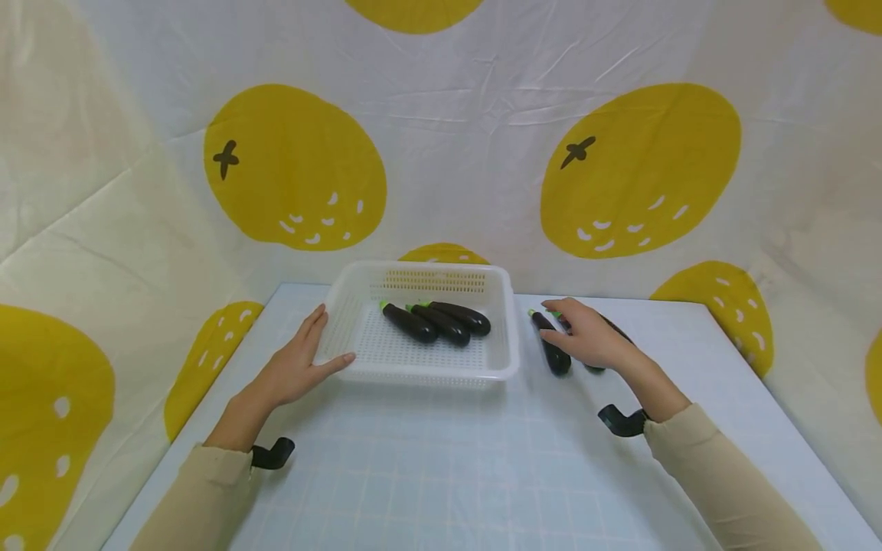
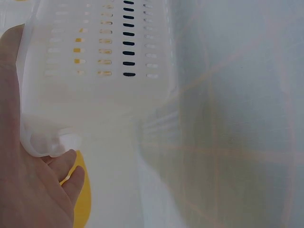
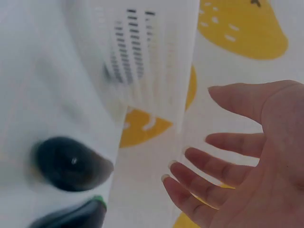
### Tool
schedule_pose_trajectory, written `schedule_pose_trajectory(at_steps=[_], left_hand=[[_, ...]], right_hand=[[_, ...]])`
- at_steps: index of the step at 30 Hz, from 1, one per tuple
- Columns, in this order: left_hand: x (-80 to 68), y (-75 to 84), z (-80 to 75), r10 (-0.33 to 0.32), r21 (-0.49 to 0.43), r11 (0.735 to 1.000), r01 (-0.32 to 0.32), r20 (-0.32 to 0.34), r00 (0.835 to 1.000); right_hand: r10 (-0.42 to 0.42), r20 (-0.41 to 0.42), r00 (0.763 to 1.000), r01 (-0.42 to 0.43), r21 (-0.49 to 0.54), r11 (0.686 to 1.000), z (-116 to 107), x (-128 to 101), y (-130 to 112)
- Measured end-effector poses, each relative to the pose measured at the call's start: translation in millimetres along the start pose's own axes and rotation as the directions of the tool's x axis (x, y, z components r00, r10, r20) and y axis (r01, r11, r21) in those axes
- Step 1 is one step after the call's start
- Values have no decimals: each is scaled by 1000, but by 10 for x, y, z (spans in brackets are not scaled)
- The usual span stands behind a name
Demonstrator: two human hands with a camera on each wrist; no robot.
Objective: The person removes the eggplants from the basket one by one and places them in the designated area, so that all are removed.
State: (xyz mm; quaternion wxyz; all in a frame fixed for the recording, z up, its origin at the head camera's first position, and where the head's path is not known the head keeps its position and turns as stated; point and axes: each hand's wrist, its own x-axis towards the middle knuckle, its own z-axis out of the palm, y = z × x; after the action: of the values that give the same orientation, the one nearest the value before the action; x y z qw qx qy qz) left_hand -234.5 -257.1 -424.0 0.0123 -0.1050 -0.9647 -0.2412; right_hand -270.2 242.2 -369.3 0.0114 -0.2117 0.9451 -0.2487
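A white slotted plastic basket (image 1: 427,376) sits at the back of the table with three dark eggplants (image 1: 409,323) lying side by side in it. My left hand (image 1: 292,367) holds the basket's near left corner; in the left wrist view its thumb lies along the rim and its fingers bend down around the end. My right hand (image 1: 586,333) hovers over loose eggplants right of the basket, fingers spread and relaxed with nothing in them. One loose eggplant (image 1: 553,353) shows beside the thumb, and dark parts of more eggplant (image 1: 618,329) are partly hidden under the hand.
Pale checked cloth covers the table (image 1: 413,467). Right behind its back edge hangs a white curtain (image 1: 468,184) with large yellow fruit prints, continuing down both sides. Black wrist mounts (image 1: 273,454) stick out from both sleeves.
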Motion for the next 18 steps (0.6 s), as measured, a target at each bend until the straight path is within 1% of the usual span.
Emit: schedule_pose_trajectory(at_steps=[5,10,18], left_hand=[[4,-13,-2,-2,0,1000,2,0,1000],[5,-6,-5,5,6,1000,-5,5,1000],[14,-17,9,0,8,1000,0,3,1000]], right_hand=[[-45,5,999,45,35,998,77,88,-152],[-80,5,997,79,67,995,137,157,-251],[-91,3,996,90,82,993,241,235,-409]])
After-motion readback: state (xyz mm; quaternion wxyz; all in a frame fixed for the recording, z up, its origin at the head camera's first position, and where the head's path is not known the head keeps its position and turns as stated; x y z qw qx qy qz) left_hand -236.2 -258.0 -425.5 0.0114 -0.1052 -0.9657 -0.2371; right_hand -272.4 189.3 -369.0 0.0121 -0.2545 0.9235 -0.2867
